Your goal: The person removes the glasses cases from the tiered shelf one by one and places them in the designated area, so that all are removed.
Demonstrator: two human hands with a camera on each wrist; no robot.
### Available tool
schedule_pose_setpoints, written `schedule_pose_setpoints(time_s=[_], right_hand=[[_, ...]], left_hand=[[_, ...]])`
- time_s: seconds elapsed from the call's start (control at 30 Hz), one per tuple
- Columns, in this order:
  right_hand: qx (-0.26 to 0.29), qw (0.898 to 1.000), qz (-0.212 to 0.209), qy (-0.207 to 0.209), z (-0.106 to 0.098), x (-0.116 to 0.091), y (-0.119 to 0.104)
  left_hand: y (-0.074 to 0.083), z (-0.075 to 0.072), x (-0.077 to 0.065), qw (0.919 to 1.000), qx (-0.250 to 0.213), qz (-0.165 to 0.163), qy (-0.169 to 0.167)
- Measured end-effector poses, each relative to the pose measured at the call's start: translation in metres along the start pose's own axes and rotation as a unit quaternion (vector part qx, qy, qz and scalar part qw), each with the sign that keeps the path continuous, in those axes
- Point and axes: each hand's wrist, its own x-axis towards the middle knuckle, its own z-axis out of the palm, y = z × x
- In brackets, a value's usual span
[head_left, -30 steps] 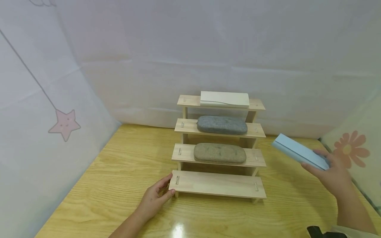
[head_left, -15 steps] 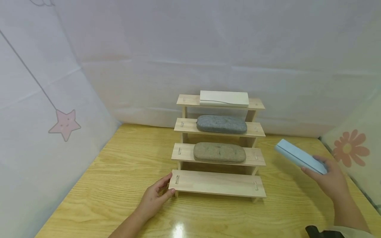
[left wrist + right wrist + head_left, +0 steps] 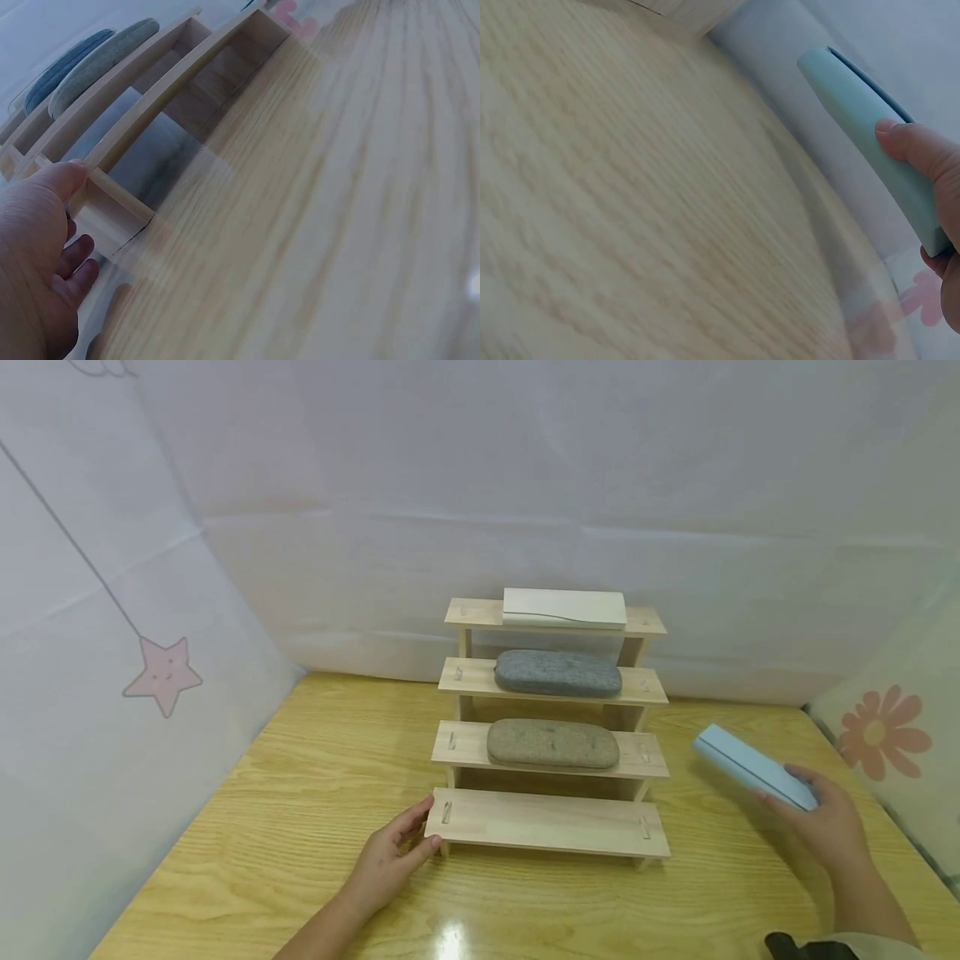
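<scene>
blue case (image 3: pixel 756 767) has lowered, gripped in right hand (image 3: pixel 827 821); left hand (image 3: pixel 384 864) holds wooden rack (image 3: pixel 547 821).

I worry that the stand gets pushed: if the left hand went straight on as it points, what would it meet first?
The left hand would first meet the bottom board of the wooden stand, whose left end its thumb and index finger seem to hold; exact contact is hard to judge.

Wood-grain tabletop (image 3: pixel 300 810) gleams near the left hand (image 3: pixel 384 867); creased pale backdrop (image 3: pixel 390 477) beyond, coral flower (image 3: pixel 873 734) past the right hand (image 3: pixel 827 822)!
</scene>
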Motion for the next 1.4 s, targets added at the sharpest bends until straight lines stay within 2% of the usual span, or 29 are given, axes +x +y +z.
schedule_pose_setpoints(time_s=[0.27,0.53,0.9,1.2,1.4], right_hand=[[0.008,1.0,0.023,-0.013,0.008,0.0,0.012],[0.016,0.999,0.037,-0.017,0.015,-0.001,0.02],[0.003,0.998,0.051,-0.032,0.021,0.003,0.03],[0.001,0.999,0.038,-0.029,0.023,0.003,0.034],[-0.009,0.999,0.023,-0.027,0.024,0.004,0.035]], left_hand=[[0.0,0.0,-0.002,0.9999,-0.001,0.016,-0.002],[-0.001,0.0,-0.002,0.9999,0.01,0.009,0.005],[0.002,0.001,-0.002,0.9998,0.009,0.018,0.007],[0.001,0.001,-0.001,0.9999,0.007,0.003,0.01],[0.001,0.001,-0.002,0.9997,0.014,0.016,0.013]])
